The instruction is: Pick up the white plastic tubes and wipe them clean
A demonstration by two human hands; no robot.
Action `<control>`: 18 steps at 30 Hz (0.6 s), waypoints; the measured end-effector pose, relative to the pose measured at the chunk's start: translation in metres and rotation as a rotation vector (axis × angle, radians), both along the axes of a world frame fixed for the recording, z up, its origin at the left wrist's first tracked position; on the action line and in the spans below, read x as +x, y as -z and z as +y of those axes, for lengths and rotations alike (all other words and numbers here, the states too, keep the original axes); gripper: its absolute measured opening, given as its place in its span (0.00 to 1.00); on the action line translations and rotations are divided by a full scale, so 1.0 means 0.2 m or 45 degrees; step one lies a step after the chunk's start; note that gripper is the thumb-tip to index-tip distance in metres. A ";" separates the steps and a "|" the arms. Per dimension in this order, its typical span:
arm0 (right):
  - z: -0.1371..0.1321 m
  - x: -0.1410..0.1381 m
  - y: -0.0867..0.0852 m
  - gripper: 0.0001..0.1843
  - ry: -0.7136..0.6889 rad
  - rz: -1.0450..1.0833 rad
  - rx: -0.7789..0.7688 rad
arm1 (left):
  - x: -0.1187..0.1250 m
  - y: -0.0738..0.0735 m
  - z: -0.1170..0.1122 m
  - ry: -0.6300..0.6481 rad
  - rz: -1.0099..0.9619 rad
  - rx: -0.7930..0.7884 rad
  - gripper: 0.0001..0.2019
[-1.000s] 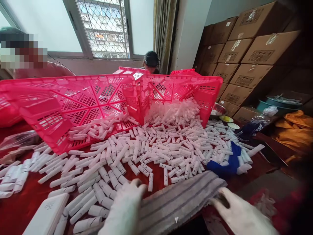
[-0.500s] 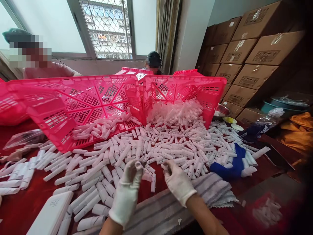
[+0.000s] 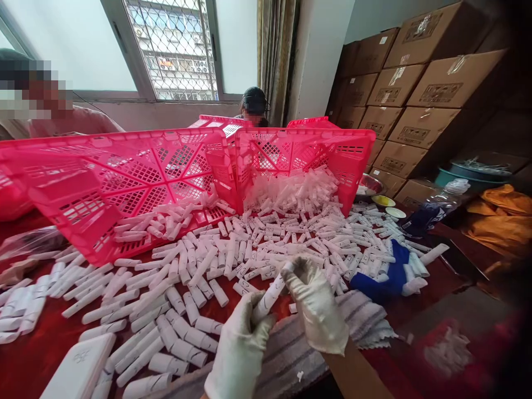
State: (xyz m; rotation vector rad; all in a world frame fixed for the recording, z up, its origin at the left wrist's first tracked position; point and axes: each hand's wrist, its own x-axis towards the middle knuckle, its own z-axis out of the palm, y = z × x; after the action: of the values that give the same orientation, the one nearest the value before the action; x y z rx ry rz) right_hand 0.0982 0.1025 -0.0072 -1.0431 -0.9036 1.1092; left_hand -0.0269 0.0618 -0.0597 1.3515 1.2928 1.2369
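In the head view a white tube [image 3: 271,297] with dark markings slants between my two white-gloved hands. My left hand [image 3: 243,341] is closed around its lower end. At the upper end, the fingers of my right hand [image 3: 318,305] are pinched together on the tube; the fingertips partly hide that end. Beneath and behind the hands, many similar white tubes [image 3: 208,260] lie spread over the red tabletop [image 3: 50,332]. A grey striped cloth [image 3: 286,354] lies under my wrists.
Pink crates [image 3: 166,160] lie on their sides at the back, with tubes in their openings. A white power bank [image 3: 78,366] is at front left, a blue cloth [image 3: 384,280] at right. Two people sit beyond the crates. Cardboard boxes [image 3: 434,83] are stacked at back right.
My hands, apart half a second ago, have come together on one tube. The left moved right and lower, and the tube now stretches between both. The view has turned slightly right.
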 end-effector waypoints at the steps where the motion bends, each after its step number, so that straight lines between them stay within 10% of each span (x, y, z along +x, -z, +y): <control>1: 0.00 0.00 0.01 0.13 0.048 -0.050 0.005 | 0.00 -0.01 -0.01 -0.007 0.014 -0.035 0.16; 6: -0.03 0.04 0.04 0.14 -0.181 -0.219 -0.006 | -0.01 -0.07 -0.03 -0.008 -0.025 -0.192 0.15; 18: -0.08 0.10 0.01 0.15 -0.610 -0.308 0.116 | -0.02 -0.14 -0.07 0.734 -1.158 -0.954 0.21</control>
State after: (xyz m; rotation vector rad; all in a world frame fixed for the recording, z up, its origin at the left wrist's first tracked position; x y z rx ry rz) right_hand 0.1174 0.0870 -0.0098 -0.9200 -1.4372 1.3355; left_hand -0.0317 0.0477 -0.0322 0.4323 0.5311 0.6774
